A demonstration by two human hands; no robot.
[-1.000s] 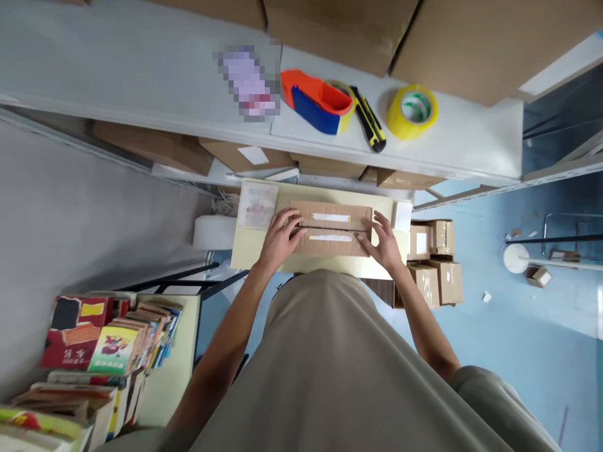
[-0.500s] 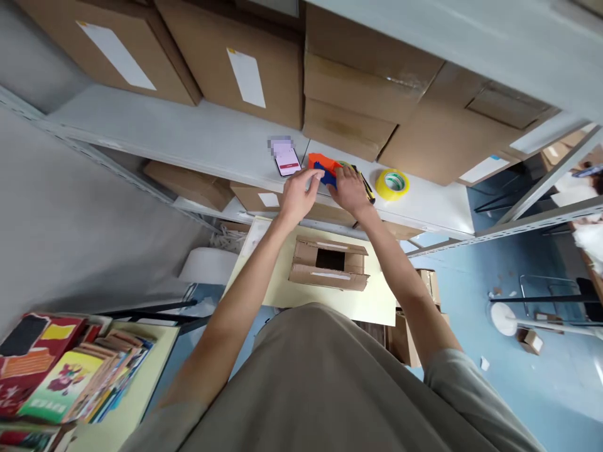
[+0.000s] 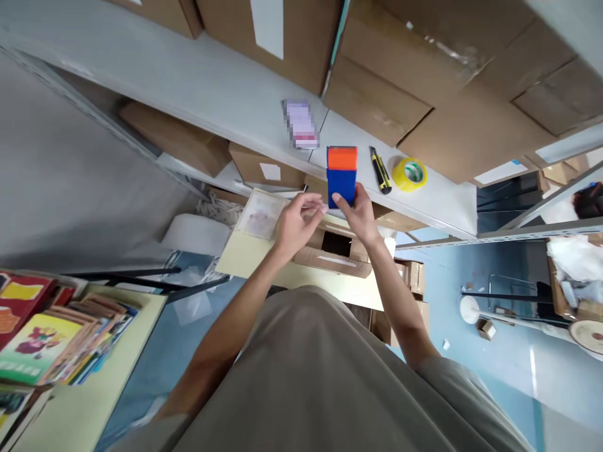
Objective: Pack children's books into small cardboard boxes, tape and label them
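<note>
An orange and blue tape dispenser (image 3: pixel 342 179) is held upright in my right hand (image 3: pixel 362 216), the thumb pressed on its blue lower side. My left hand (image 3: pixel 298 225) is just left of the dispenser, fingers loosely bent and thumb apart from them. Its fingertips come close to the blue edge; whether they touch it I cannot tell. Beyond my right hand, a black and yellow box cutter (image 3: pixel 380 171) and a yellow tape roll (image 3: pixel 409 174) lie on the shelf (image 3: pixel 438 204). Below both hands is an open cardboard box (image 3: pixel 332 260), partly covered by them.
A phone (image 3: pixel 301 124) with a blurred screen lies on the shelf. Large cardboard boxes (image 3: pixel 391 75) stand along its back. The open box rests on a pale yellow table (image 3: pixel 245 257). Books (image 3: pixel 70 339) are piled at the lower left, and a white stool (image 3: pixel 195 235) stands left.
My right hand has lifted the tape dispenser off the shelf toward me and turned it upright. The left hand has drawn back and lower beside it. The view has shifted.
</note>
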